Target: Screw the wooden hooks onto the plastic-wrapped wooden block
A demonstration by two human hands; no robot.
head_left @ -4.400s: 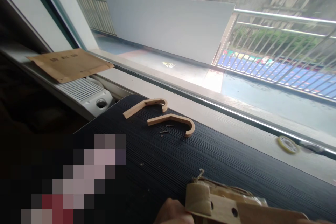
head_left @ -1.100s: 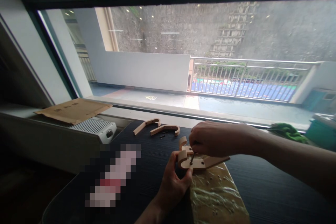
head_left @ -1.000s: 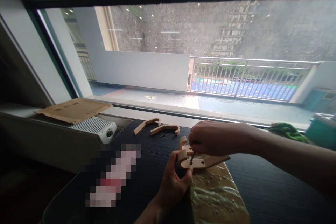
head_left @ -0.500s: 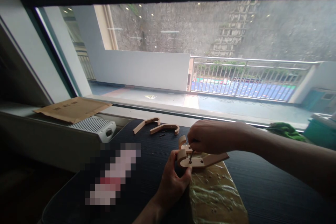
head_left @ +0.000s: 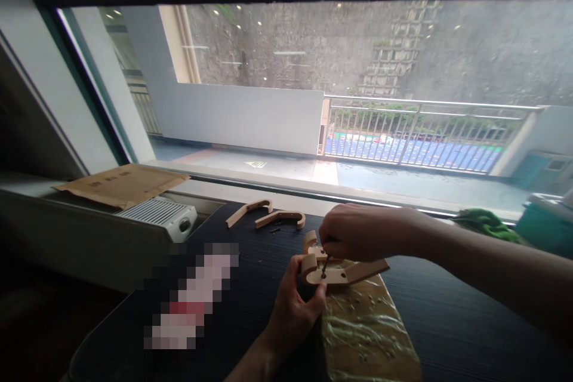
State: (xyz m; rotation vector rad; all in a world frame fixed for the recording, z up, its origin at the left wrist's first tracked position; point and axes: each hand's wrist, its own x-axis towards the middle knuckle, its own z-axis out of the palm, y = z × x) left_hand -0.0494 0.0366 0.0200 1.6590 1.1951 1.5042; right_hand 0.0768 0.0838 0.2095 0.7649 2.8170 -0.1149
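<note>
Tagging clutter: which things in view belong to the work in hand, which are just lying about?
In the work:
front hook, in the left hand
thin tool, in the right hand
taped block beneath
rear hook
probably two loose hooks, small screws

Apparently just lying about:
brown envelope
green cloth
teal bin

Hook (head_left: 333, 276) at left fingers (head_left: 319, 297): pale tan wood, dark round holes; rod (head_left: 326, 264) under right fingers (head_left: 332, 246): dark. Block (head_left: 367, 334) right of left fingers: yellow-brown, glossy pale streaks, speckled with small spots. Worktop (head_left: 237, 298) beneath both: black, fine parallel grain lines.
</note>
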